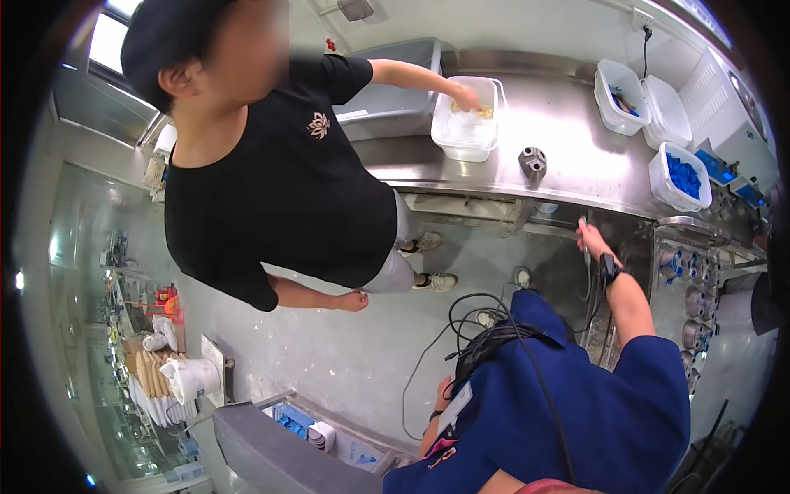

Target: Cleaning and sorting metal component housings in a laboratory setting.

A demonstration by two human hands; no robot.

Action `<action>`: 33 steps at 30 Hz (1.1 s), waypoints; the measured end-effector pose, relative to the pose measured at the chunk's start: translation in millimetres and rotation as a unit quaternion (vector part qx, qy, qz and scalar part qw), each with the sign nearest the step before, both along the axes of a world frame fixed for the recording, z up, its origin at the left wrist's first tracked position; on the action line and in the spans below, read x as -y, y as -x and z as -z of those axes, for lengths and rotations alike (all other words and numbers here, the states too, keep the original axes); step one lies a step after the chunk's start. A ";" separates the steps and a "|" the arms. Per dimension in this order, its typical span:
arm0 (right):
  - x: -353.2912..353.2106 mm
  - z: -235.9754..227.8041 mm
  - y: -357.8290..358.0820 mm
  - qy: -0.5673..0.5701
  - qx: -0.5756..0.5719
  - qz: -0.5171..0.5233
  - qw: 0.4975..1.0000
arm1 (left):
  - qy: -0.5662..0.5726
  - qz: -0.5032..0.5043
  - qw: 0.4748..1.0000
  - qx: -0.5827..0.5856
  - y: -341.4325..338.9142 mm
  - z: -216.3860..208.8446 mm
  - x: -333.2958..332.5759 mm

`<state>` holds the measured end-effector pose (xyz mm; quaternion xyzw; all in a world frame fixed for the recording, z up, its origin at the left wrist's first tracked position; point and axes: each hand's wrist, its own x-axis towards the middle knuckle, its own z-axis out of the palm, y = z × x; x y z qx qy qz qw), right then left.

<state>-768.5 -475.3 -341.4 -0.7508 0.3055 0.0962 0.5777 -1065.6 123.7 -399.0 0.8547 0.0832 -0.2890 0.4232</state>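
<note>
My right hand [589,240], with a black watch on the wrist, is held out just before the steel bench's front edge. Its fingers are closed around something slim and greyish that I cannot make out. Beyond it, a dark metal block with round holes [533,164] stands on the steel bench [568,123], apart from my hand. Low beside my body is my left hand [445,393]; most of its fingers are hidden. A coil of black cable [494,337] lies against my waist, and one strand runs over my blue shirt.
A co-worker in a black shirt [288,189] stands at left, one hand inside a white tub [465,150] holding yellowish material. More white tubs [623,122] with blue items line the bench's right. Metal parts [699,305] fill a rack at right. A grey-topped cart [271,449] is near.
</note>
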 end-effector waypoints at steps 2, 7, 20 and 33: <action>18.7 -19.4 -52.7 0.041 0.004 -0.045 0.998 | 0.069 -0.105 0.989 -0.081 9.9 -1.5 6.8; 12.8 -49.0 -138.7 0.055 0.026 -0.053 0.997 | 0.124 -0.216 0.961 -0.119 8.7 13.6 10.4; 30.0 -36.6 -206.1 0.241 0.113 0.015 0.964 | 0.167 -0.325 0.923 -0.124 -20.1 4.8 48.0; -76.2 6.1 12.5 0.131 0.144 0.149 0.970 | 0.162 -0.320 0.928 -0.101 -37.2 -20.9 60.3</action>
